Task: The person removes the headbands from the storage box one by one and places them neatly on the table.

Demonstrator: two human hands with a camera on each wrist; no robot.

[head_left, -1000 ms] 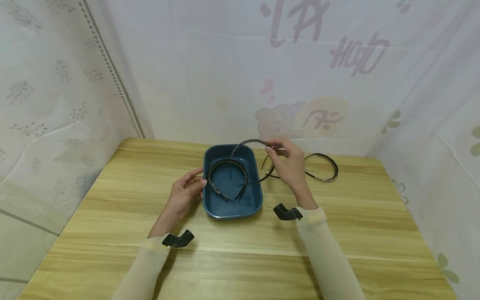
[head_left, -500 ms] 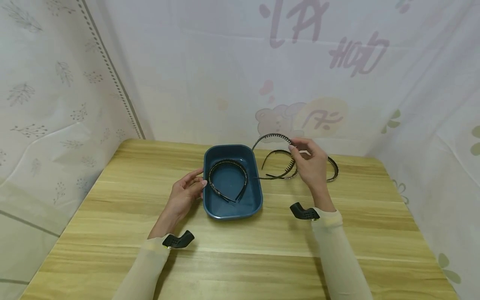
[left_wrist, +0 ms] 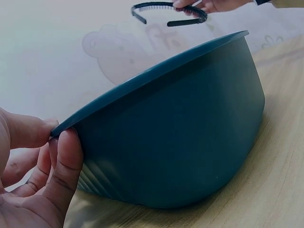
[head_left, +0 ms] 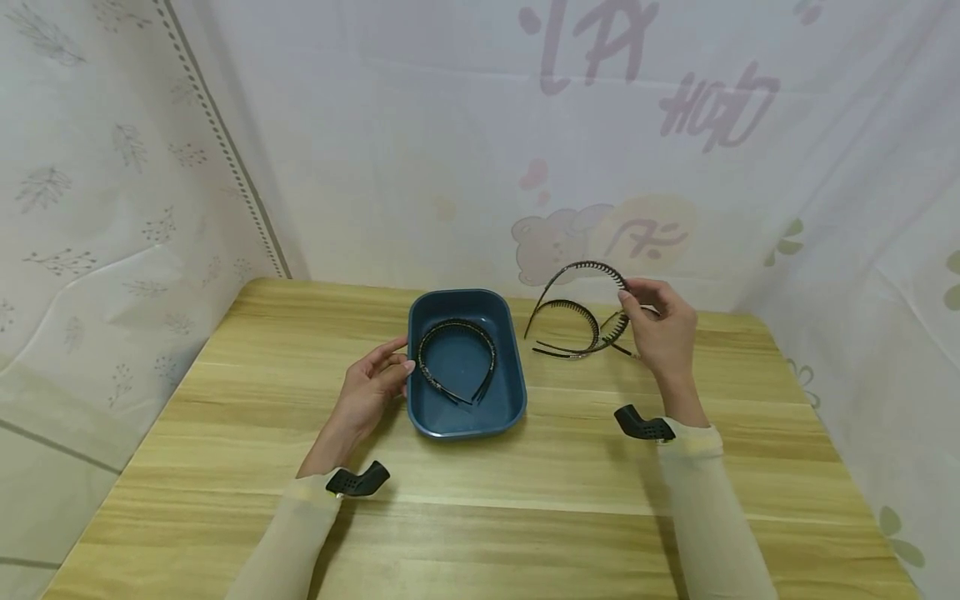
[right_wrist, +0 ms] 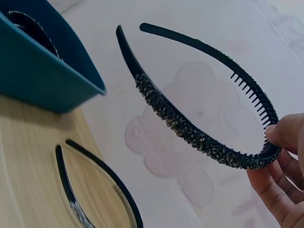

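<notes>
Beaded headband (right_wrist: 183, 132) looks light and springy, best held at its crown, where the right hand (head_left: 663, 333) pinches it above the counter (head_left: 480, 521), while the left hand (head_left: 371, 387) grips the tub's rim (head_left: 467, 435).

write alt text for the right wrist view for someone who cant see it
A right hand pinches a black, toothed, bead-studded headband, holding it in front of a pale backdrop. At lower left, a second headband lies on a wooden table; at upper left, another headband partly shows inside a blue bin.
</notes>
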